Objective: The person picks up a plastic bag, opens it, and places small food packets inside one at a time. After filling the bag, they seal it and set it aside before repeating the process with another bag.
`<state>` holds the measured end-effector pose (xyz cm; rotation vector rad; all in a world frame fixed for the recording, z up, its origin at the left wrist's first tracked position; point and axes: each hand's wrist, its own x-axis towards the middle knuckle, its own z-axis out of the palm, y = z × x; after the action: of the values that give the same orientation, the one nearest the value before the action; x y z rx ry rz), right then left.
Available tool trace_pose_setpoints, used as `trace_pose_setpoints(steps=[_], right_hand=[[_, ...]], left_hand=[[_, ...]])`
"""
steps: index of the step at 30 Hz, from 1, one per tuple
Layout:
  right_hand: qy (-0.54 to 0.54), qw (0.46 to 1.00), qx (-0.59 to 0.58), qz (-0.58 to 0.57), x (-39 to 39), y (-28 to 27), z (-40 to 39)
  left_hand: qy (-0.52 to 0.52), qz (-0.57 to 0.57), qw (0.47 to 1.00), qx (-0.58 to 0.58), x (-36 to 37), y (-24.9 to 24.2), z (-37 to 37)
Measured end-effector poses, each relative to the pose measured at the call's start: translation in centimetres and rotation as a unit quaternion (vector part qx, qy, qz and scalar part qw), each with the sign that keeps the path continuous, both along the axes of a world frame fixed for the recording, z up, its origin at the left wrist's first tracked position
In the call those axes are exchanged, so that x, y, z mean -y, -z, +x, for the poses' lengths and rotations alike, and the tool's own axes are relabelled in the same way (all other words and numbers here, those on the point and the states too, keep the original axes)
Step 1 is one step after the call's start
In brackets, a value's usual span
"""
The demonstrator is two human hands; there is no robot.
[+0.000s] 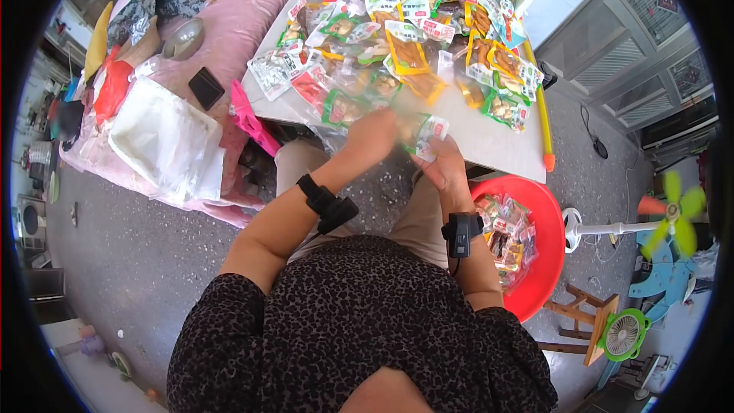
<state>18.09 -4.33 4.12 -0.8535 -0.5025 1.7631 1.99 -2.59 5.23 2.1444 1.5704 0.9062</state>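
Observation:
My right hand [442, 160] holds a green-edged food packet [425, 136] by its right side, at the front edge of the white table [512, 154]. Just left of that packet is my left hand [372, 136], curled and blurred by motion; whether anything is in its fingers is hidden. A second green-edged packet [342, 108] lies beside my left hand on the table. Beyond both hands spreads a pile of snack packets, among them a yellow-edged packet [407, 50] and a red packet [311, 86].
A red basin [549, 222] with small packets stands right of my right forearm. At left, a pink-covered bed [252, 23] bears a white plastic bag [164, 138] and a black phone [206, 89]. A yellow tube [544, 126] lines the table's right edge. Fans stand at right.

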Motion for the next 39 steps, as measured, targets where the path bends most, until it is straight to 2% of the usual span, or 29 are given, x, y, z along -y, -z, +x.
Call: trace_pose_setpoints(steps=[2, 4, 7, 8, 11, 14, 17, 20, 23, 26, 29, 32, 36, 38, 39], right_hand=[[0.018, 0.999, -0.039, -0.008, -0.2, 0.7, -1.2], [0.036, 0.997, -0.071, -0.017, -0.5, 1.4, -2.7], [0.013, 0.995, -0.096, 0.020, -1.3, 1.4, -5.0], [0.008, 0.994, -0.098, 0.040, -1.7, 1.1, -5.7], [0.033, 0.999, -0.027, -0.002, -3.4, 3.3, -6.5], [-0.101, 0.993, -0.057, 0.002, -3.9, 3.2, -5.9], [-0.224, 0.959, 0.163, 0.068, -3.3, 0.2, -5.1], [-0.256, 0.927, 0.274, 0.022, -4.3, 1.9, -3.9], [-0.129, 0.985, 0.107, 0.047, -4.3, 2.5, -5.2], [-0.091, 0.994, -0.008, 0.053, -5.4, 4.8, -6.2], [-0.170, 0.966, 0.173, 0.086, -3.5, -1.6, -3.9], [-0.136, 0.965, 0.226, 0.005, -5.1, -0.5, -1.0], [-0.023, 0.964, 0.264, 0.036, -7.3, 1.5, -0.8], [-0.079, 0.915, 0.360, 0.162, -9.5, 4.9, -1.0], [-0.098, 0.896, 0.393, 0.184, -10.0, 4.8, -1.5]], left_hand=[[-0.002, -0.021, 0.999, -0.037, 0.0, -0.6, 0.2], [0.021, 0.016, 0.998, -0.053, -0.1, -0.5, 0.4], [0.033, 0.010, 0.995, -0.095, 0.2, -1.3, 0.7], [0.035, -0.002, 0.993, -0.113, 0.3, -1.7, 0.8], [0.009, 0.010, 0.995, -0.101, 0.3, -1.6, 1.2], [0.009, 0.055, 0.995, -0.086, 0.2, -0.6, 0.4], [0.029, 0.075, 0.994, -0.080, 0.3, 0.3, -0.3], [0.030, 0.065, 0.996, -0.056, 1.0, -0.1, -0.3], [0.053, 0.064, 0.995, -0.048, 0.9, 0.9, -0.5], [0.041, 0.092, 0.994, -0.036, 0.8, 1.0, -0.7], [0.022, 0.111, 0.993, 0.012, 0.6, 0.9, -1.0], [0.010, 0.039, 0.999, -0.005, 0.7, 1.2, -1.5], [-0.014, 0.027, 0.998, 0.050, 1.0, 1.2, -1.8], [-0.035, 0.028, 0.995, 0.087, 1.1, 1.6, -2.1], [-0.033, 0.027, 0.994, 0.100, 1.1, 1.5, -2.2]])
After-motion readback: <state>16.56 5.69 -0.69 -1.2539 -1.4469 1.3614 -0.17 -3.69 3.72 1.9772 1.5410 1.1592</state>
